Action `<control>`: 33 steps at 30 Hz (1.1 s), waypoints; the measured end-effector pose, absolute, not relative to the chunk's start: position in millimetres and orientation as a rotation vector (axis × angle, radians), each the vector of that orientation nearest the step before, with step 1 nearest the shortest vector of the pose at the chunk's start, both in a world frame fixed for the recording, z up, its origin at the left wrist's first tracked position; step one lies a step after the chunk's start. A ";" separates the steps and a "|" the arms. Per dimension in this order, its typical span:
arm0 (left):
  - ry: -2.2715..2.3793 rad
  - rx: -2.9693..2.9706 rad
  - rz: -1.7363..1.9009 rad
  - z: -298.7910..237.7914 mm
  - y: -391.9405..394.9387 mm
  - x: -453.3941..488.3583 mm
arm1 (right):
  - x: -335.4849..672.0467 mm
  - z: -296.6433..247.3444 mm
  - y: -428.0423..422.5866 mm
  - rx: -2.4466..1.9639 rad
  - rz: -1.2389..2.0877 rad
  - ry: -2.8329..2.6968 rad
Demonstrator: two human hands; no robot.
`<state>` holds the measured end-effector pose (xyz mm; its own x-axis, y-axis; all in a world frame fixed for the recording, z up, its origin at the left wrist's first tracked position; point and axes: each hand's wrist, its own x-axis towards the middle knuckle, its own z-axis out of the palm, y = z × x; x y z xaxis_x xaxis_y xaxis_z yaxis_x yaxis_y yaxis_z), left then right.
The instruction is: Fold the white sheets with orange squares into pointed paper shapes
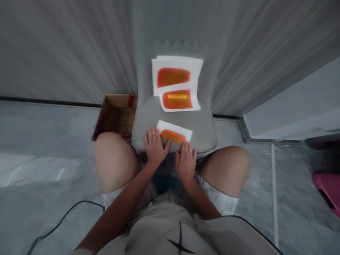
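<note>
A folded white paper [188,135] with an orange patch lies near the front of the grey chair seat [145,115]. My left hand [155,146] rests flat at the paper's left end, fingers stretched out and thumb spread toward its lower edge. At the lower right corner, the fingertips of my right hand [186,160] touch the paper, its fingers extended. Farther back, against the backrest, lie larger white sheets [178,62] with orange-red patches. A yellow strip [177,97] shows on the front patch; whether it is printed or a separate piece I cannot tell.
An open cardboard box [114,114] stands on the floor left of the chair. Grey curtains [64,45] hang behind. A dark cable [63,216] runs along the floor at lower left, and a pink plastic object [331,190] is at far right. My knees flank the seat.
</note>
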<state>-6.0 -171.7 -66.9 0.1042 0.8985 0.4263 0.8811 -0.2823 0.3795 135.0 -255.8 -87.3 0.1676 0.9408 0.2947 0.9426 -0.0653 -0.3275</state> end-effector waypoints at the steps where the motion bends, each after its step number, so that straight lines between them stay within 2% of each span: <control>1: 1.831 2.336 0.951 -66.0 -174.5 -8.0 | 135.7 -87.1 -255.5 -2.008 -0.002 -1.783; 6: 1.593 2.527 0.962 -56.1 -191.6 -12.7 | 140.4 -86.7 -253.0 -1.987 0.009 -1.795; 12: 1.571 2.520 1.072 -46.9 -192.5 -25.0 | 142.9 -86.8 -252.3 -1.975 0.016 -1.799; 18: 0.916 2.751 0.742 -55.9 -206.6 -7.7 | 146.5 -93.6 -255.3 -1.968 0.056 -1.819; 28: 1.068 2.695 0.645 -62.7 -209.5 7.9 | 148.3 -88.8 -257.1 -1.967 0.088 -1.870; 33: 1.307 2.616 0.679 -59.5 -210.8 10.4 | 144.3 -84.0 -255.6 -1.993 0.076 -1.835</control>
